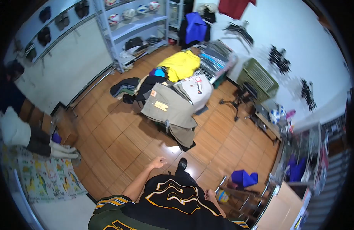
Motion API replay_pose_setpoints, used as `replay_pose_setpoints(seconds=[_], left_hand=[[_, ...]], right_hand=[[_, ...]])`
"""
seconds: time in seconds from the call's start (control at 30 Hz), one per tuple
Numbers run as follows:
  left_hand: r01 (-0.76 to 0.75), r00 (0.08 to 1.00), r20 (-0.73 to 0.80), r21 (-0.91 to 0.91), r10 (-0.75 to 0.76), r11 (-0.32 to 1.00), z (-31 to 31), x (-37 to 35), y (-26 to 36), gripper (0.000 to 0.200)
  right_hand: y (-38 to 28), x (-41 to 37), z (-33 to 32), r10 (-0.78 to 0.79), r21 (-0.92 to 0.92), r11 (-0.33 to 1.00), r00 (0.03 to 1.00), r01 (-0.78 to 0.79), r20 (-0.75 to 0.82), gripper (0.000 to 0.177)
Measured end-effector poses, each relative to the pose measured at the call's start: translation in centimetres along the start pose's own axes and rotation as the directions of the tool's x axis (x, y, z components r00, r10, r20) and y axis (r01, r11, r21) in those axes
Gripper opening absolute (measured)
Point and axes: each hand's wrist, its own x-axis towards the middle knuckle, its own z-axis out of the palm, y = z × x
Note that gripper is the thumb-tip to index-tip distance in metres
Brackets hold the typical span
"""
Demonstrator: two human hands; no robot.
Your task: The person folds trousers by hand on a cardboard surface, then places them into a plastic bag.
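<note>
My left hand hangs over the tiled floor in front of my body, its fingers loosely bent and apart, with nothing in them. Close against the right side of my black jersey, my right hand shows only in part, and its fingers are too small to make out. Beyond my left hand is a heap of clothes, with grey-brown trousers bearing a yellow label on top. A white garment and a yellow garment lie behind them. Neither hand touches the heap.
A wheeled chair base and a green basket stand at right. A stool with blue cloth is near my right side. Shelves with balls line the back. A mannequin, a cardboard box and a person are at left.
</note>
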Motion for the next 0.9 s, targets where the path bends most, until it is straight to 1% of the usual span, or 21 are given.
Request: replay_pose_setpoints(seconds=[0.07,0.1,0.13,0.17,0.2,0.23,0.27,0.3,0.33,0.37,0.4,0.43,0.47,0.5,0.53,0.6,0.63,0.7,0.8,0.83,0.9], left_hand=[[-0.06,0.969,-0.245,-0.117,0.03,0.991,1.3,2.0,-5.1,0.038],[0.092,0.955,-0.237,-0.344,-0.181,0.935,1.3,1.6,-5.3,0.031],[0.221,0.91,-0.178,-0.553,-0.374,0.803,1.5,1.4,-5.6,0.026],[0.311,0.864,-0.129,-0.625,-0.488,0.716,1.5,1.2,-6.1,0.021],[0.394,0.804,-0.065,-0.686,-0.591,0.611,1.7,0.6,-7.0,0.017],[0.395,0.79,-0.068,-0.704,-0.609,0.59,2.7,0.4,-8.9,0.017],[0.42,0.738,-0.046,-0.75,-0.674,0.511,3.9,0.0,-10.6,0.016],[0.442,0.68,-0.015,-0.789,-0.733,0.427,5.1,-0.6,-11.7,0.015],[0.447,0.664,-0.005,-0.799,-0.748,0.403,5.8,-1.6,-10.7,0.015],[0.405,0.617,-0.002,-0.857,-0.787,0.319,6.1,-2.3,-9.1,0.016],[0.352,0.57,0.005,-0.905,-0.822,0.238,6.0,-2.6,-7.5,0.029],[0.348,0.561,0.013,-0.911,-0.828,0.222,6.5,-2.4,-8.1,0.029],[0.338,0.507,0.019,-0.924,-0.862,0.179,7.3,-2.0,-9.4,0.024],[0.326,0.452,0.028,-0.936,-0.891,0.136,7.4,-2.0,-9.1,0.02],[0.321,0.446,0.037,-0.939,-0.895,0.121,7.4,-1.8,-8.7,0.02],[0.356,0.414,-0.001,-0.92,-0.91,0.163,6.2,-0.7,-7.5,0.013],[0.356,0.41,0.007,-0.922,-0.912,0.153,5.3,0.1,-7.2,0.013],[0.369,0.473,0.002,-0.909,-0.881,0.196,3.2,2.2,-6.7,0.022],[0.354,0.498,0.004,-0.914,-0.867,0.199,-0.2,7.1,-8.3,0.028],[0.36,0.498,0.011,-0.912,-0.867,0.196,-1.9,8.5,-8.1,0.028],[0.326,0.552,-0.03,-0.912,-0.834,0.249,-5.5,11.8,-7.4,0.027]], right_hand=[[-4.8,1.6,1.7,-0.01,-0.021,1.0,1.0,0.011,0.027,0.013],[-6.6,4.2,2.6,-0.008,-0.098,0.995,0.994,0.019,0.113,0.013],[-9.2,4.5,3.3,0.003,-0.175,0.984,0.981,0.031,0.194,0.013],[-11.0,4.7,5.5,-0.068,-0.053,0.996,0.994,0.073,0.09,0.014],[-14.0,4.9,6.4,-0.071,-0.085,0.993,0.992,0.08,0.102,0.014],[-16.4,5.2,7.0,-0.09,-0.179,0.975,0.971,0.131,0.222,0.015],[-18.1,5.3,7.5,-0.086,-0.265,0.947,0.937,0.182,0.337,0.016],[-19.4,5.9,8.3,-0.065,-0.294,0.94,0.938,0.172,0.342,0.016],[-20.6,7.7,9.4,-0.09,-0.295,0.936,0.94,0.193,0.328,0.02],[-22.3,8.1,10.6,-0.124,-0.292,0.931,0.941,0.22,0.316,0.023],[-24.0,8.4,11.4,-0.119,-0.309,0.925,0.94,0.222,0.321,0.023],[-26.0,6.8,12.1,-0.15,-0.354,0.894,0.926,0.277,0.346,0.023],[-27.7,5.8,12.9,-0.179,-0.395,0.858,0.911,0.329,0.372,0.022],[-28.9,5.6,13.5,-0.15,-0.428,0.845,0.911,0.32,0.385,0.019],[-29.8,5.4,14.1,-0.145,-0.442,0.838,0.911,0.32,0.386,0.019],[-31.0,4.5,15.0,-0.197,-0.358,0.867,0.898,0.347,0.392,0.018],[-31.4,4.1,15.2,-0.194,-0.368,0.863,0.9,0.346,0.391,0.018],[-32.1,3.6,15.6,-0.192,-0.341,0.875,0.893,0.343,0.406,0.017],[-31.5,6.0,15.3,-0.152,-0.334,0.89,0.894,0.309,0.421,0.018],[-31.8,5.2,15.0,-0.104,-0.416,0.871,0.926,0.261,0.363,0.02],[-31.1,4.5,14.9,-0.077,-0.413,0.89,0.958,0.191,0.278,0.022]])
